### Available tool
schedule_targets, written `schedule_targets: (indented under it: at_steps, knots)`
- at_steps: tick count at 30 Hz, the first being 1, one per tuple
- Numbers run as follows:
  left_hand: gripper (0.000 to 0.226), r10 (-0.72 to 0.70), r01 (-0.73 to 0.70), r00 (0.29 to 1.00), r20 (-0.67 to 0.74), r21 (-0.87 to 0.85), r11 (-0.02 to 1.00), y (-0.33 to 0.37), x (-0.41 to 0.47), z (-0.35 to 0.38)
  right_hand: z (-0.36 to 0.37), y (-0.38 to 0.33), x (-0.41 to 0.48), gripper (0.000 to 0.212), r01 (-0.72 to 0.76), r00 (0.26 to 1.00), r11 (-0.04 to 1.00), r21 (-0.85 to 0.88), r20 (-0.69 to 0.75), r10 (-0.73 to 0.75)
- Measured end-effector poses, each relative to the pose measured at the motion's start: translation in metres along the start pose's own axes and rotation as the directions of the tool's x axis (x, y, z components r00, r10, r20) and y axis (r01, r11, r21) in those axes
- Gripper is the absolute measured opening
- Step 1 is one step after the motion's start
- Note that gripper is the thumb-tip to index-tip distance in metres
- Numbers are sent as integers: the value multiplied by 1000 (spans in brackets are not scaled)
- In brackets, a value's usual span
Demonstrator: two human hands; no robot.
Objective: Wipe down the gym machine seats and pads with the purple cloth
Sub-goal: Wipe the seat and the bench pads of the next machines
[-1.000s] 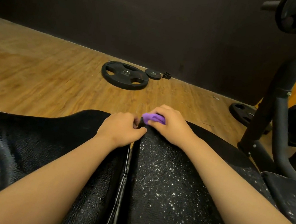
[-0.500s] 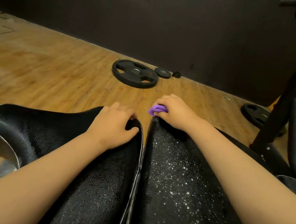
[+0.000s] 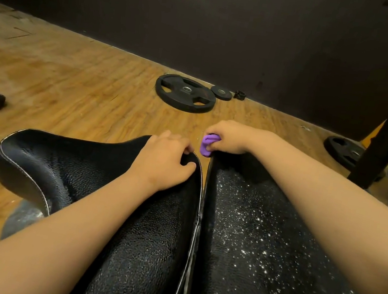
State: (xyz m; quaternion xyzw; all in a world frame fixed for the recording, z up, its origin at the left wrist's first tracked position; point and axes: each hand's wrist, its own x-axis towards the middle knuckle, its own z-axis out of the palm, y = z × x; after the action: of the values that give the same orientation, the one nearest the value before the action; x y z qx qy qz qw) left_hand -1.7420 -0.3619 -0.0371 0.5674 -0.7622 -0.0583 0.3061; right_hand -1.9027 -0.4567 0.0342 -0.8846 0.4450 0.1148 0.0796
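Gripping the bunched purple cloth (image 3: 207, 145), the right hand (image 3: 230, 137) sits at the 12 o'clock end of the right pad (image 3: 261, 246). Its fingers are clenched round the cloth, which pokes out on the fist's 9 o'clock side, above the narrow gap between the two pads.

The left hand (image 3: 162, 162) is at the far corner of the left pad (image 3: 76, 174), fingers curled over the edge and grasping it. The cloth lies just beside it, toward 2 o'clock.

Both pads run long axis 6 to 12. Pale specks cover the right pad from 12 to 6; spray or dust, cannot tell.

Judgement: the next stroke likely drags the cloth from 12 toward 6 along the right pad. The right hand does the work and the left only steadies.

No container in view. A weight plate (image 3: 185, 93) lies flat on the wood floor (image 3: 71, 81) at 12 o'clock.
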Motion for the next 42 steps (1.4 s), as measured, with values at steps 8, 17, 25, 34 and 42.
schedule_targets:
  at_steps: [8,17,25,34,42]
  knots:
    - [32,-13,14,1000,10,-32,999,-1,2,-2,8,-9,-33,6,115,993,990,84,-11,-115]
    - [18,4,-12,999,-46,-166,986,25,-16,-18,77,-36,-144,10,265,941,887,378,-304,-152]
    - [36,54,-32,993,107,-195,980,76,-81,-12,71,18,-120,7,82,840,950,302,-533,97]
    - [33,77,-62,987,142,-110,992,78,-82,-4,84,-21,-134,10,154,845,922,354,-531,63]
    - [25,43,-22,988,148,-138,990,77,-84,-7,76,48,-149,15,-4,823,942,335,-534,193]
